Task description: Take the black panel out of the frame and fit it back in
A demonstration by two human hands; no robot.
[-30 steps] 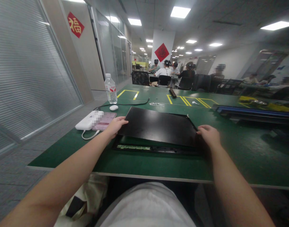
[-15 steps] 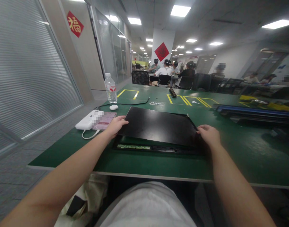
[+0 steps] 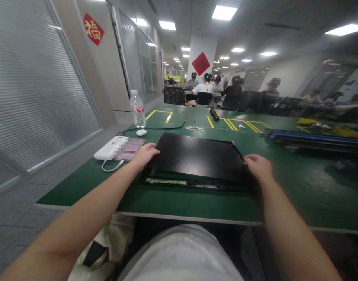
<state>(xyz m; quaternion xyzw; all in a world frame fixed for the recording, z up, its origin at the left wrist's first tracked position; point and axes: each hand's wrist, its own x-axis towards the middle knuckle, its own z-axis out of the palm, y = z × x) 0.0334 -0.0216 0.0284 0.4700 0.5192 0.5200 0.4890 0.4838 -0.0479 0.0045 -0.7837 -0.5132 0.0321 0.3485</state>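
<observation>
A flat black screen panel (image 3: 196, 156) lies in front of me, its near edge apart from the dark frame strip (image 3: 214, 185) below it. On that strip's left part a narrow green circuit board (image 3: 166, 182) shows. My left hand (image 3: 146, 155) pinches the panel's left edge, thumb on top and the other fingers mostly underneath. At the right side my right hand (image 3: 258, 166) is closed on the panel's edge, by the thin black frame rim (image 3: 237, 152); whether it grips the rim as well I cannot tell.
On the left of the green table (image 3: 179, 203) lie a white power bank (image 3: 107, 149), a phone (image 3: 132, 148) and a small white case (image 3: 141, 132), with a water bottle (image 3: 137, 109) behind. Dark long panels (image 3: 310, 140) are stacked at right. Several people sit beyond.
Almost nothing differs. Both hands keep their places on the screen panel, and the view has shifted very slightly.
</observation>
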